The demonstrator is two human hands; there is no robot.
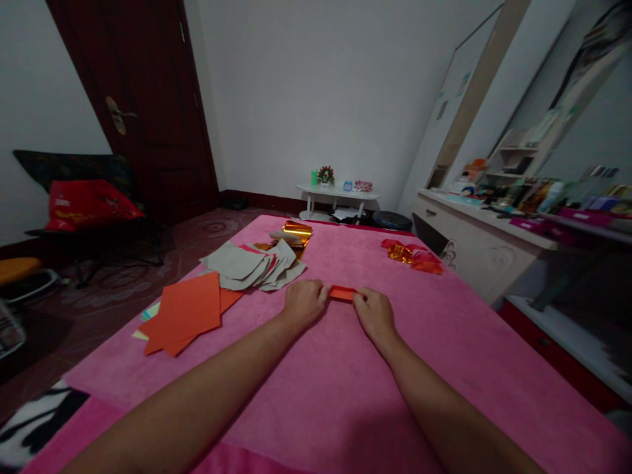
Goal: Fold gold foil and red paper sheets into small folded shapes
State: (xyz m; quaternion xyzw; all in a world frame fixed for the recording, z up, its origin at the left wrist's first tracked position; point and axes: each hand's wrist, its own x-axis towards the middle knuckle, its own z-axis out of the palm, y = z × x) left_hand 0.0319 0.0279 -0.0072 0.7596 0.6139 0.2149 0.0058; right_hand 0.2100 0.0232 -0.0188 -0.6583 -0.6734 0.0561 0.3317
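A narrow folded strip of orange paper (pixel 342 293) lies on the pink blanket (pixel 345 395) in front of me. My left hand (pixel 303 303) is closed, pinching the strip's left end. My right hand (pixel 375 315) is closed on the strip's right end, fingers curled over it. Both forearms reach in from the bottom of the view.
A stack of orange sheets (pixel 185 313) lies at the left. Beyond it are fanned grey-backed sheets (pixel 254 266) and a gold foil roll (pixel 296 230). Crumpled red and gold foil (pixel 413 257) sits at the right. A dresser (pixel 474 237) stands right, a small white table (pixel 338 194) beyond.
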